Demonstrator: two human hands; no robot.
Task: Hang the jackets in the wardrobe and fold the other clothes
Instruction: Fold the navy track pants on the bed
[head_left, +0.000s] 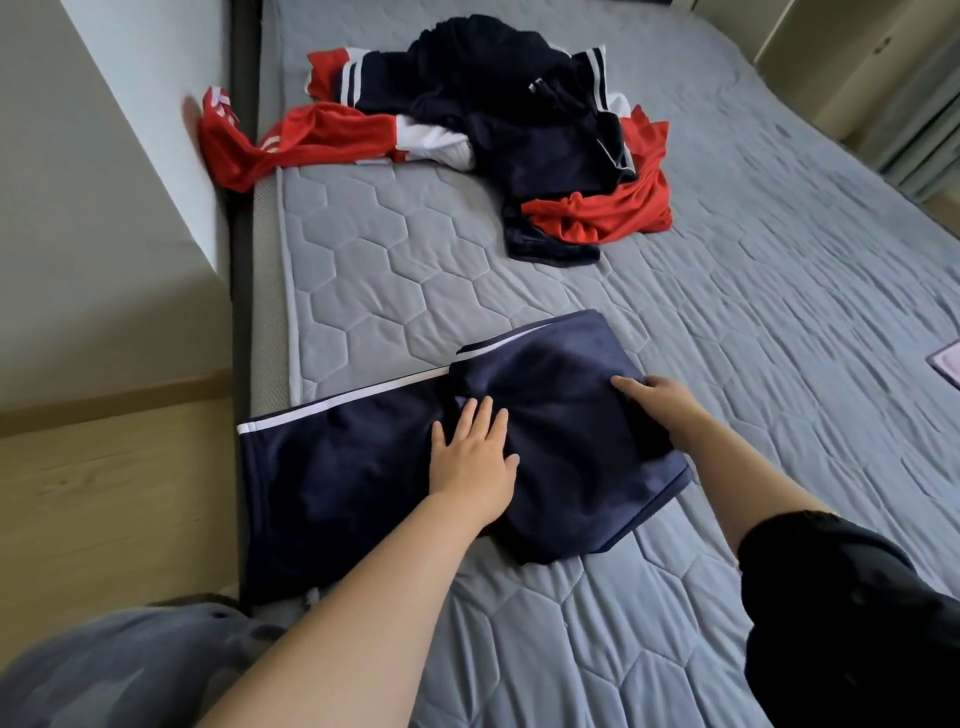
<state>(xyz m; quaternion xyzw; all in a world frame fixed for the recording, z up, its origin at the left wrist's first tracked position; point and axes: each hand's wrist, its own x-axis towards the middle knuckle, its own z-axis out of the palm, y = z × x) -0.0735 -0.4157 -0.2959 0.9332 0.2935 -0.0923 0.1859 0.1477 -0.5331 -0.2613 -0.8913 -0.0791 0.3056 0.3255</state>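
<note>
Navy trousers (337, 478) with a white side stripe lie across the near left part of the grey quilted bed (727, 322), their right end folded over into a thicker square. My left hand (475, 457) rests flat, fingers spread, on the middle of the trousers at the fold's edge. My right hand (657, 402) lies on the folded part's right side, fingers pressing the fabric. Farther back sits a jumbled pile of red, navy and white sports clothes (519, 130).
A red sleeve (228, 150) from the pile hangs over the bed's left edge against the white wall (104, 182). Wooden floor (104, 493) runs along the left of the bed. A pale wardrobe door (857, 57) stands at far right. A pink item (948, 358) peeks in at right.
</note>
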